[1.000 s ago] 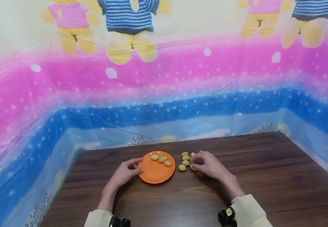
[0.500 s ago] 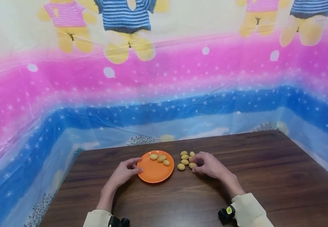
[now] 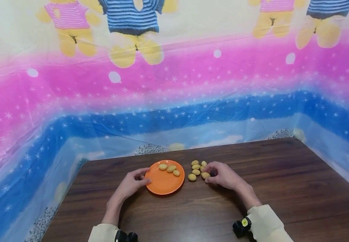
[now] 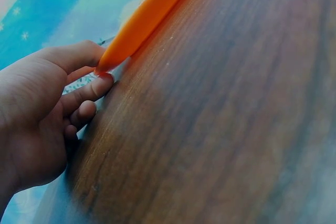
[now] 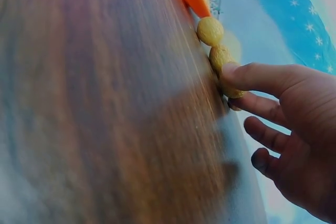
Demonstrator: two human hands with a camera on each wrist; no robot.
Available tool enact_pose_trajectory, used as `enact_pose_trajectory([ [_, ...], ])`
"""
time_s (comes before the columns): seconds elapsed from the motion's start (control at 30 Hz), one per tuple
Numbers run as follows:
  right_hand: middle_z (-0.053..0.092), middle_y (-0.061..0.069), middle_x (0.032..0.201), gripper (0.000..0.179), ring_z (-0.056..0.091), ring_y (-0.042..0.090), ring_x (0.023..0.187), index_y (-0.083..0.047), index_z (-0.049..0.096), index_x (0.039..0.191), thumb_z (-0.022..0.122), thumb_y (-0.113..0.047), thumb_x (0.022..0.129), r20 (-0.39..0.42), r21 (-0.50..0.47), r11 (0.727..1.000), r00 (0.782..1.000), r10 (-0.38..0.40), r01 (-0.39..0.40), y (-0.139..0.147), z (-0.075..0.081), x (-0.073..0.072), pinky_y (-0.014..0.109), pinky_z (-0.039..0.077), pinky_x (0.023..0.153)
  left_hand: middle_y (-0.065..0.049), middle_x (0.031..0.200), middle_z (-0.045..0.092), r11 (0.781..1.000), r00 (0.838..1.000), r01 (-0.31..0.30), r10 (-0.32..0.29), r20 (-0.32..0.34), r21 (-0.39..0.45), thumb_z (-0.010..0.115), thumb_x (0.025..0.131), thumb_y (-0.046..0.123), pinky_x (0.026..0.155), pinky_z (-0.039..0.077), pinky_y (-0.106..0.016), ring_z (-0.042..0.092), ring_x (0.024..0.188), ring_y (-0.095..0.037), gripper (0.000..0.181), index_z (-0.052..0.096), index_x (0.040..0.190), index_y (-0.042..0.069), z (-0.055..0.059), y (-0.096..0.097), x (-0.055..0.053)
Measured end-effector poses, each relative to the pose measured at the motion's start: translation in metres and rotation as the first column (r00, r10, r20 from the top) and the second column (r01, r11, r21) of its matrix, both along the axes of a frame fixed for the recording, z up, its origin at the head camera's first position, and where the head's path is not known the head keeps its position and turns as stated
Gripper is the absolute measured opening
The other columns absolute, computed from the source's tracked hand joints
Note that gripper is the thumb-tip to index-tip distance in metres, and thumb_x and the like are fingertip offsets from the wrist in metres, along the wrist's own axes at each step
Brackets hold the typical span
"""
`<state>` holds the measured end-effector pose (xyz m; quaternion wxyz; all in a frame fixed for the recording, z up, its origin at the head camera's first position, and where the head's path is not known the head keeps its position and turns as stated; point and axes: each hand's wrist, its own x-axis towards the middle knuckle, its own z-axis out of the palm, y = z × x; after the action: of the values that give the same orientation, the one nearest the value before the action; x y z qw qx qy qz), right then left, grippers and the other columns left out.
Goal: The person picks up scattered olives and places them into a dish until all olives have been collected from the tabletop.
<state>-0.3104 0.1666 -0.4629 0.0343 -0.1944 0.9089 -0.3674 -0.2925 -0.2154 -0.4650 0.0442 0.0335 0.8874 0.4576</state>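
On an orange plate (image 3: pixel 164 186) lie three small yellow potatoes (image 3: pixel 171 168) near its far side. My left hand (image 3: pixel 131 183) pinches the plate's left rim between thumb and fingers; the left wrist view shows the thumb (image 4: pixel 86 55) at the rim's edge. To the right of the plate, several more small potatoes (image 3: pixel 195 172) sit in a loose cluster on the table. My right hand (image 3: pixel 225 176) has thumb and forefinger around a potato (image 3: pixel 205 175) at the cluster's right side. In the right wrist view the thumb partly hides that potato (image 5: pixel 231 88).
The dark wooden table (image 3: pixel 192 215) carries everything, its far edge close behind the plate. A printed cloth (image 3: pixel 174 87) with pink and blue bands hangs behind and along both sides. Black wrist cameras (image 3: pixel 241 228) sit at both cuffs.
My right thumb and forefinger have shifted slightly around the potato, which shows more between them now. The left hand and plate keep their places; the head view has drifted a little.
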Motion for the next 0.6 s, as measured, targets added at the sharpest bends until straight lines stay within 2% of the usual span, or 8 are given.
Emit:
enact_pose_trajectory([
  [0.33, 0.065, -0.002, 0.105, 0.026, 0.056, 0.014, 0.079, -0.022, 0.07, 0.111, 0.078, -0.023, 0.086, -0.012, -0.016, 1.0, 1.0, 0.003, -0.003, -0.0007, 0.0002, 0.0001, 0.031, 0.048, 0.065, -0.004, 0.094, 0.058, 1.0, 1.0, -0.002, 0.002, 0.001, -0.009, 0.074, 0.089, 0.029, 0.075, 0.041, -0.031, 0.052, 0.088, -0.02, 0.05, 0.06, 0.137, 0.023, -0.0032, -0.0002, -0.0034],
  [0.6, 0.065, -0.004, 0.1, 0.026, 0.055, 0.014, 0.078, -0.024, 0.069, 0.109, 0.079, -0.027, 0.085, -0.02, -0.007, 1.0, 1.0, 0.011, -0.011, -0.0022, 0.0018, 0.0004, 0.031, 0.047, 0.067, -0.005, 0.094, 0.058, 1.0, 1.0, 0.002, -0.002, 0.002, -0.007, 0.074, 0.089, 0.031, 0.075, 0.04, -0.031, 0.052, 0.088, -0.019, 0.051, 0.06, 0.137, 0.023, -0.0046, -0.0022, -0.004],
])
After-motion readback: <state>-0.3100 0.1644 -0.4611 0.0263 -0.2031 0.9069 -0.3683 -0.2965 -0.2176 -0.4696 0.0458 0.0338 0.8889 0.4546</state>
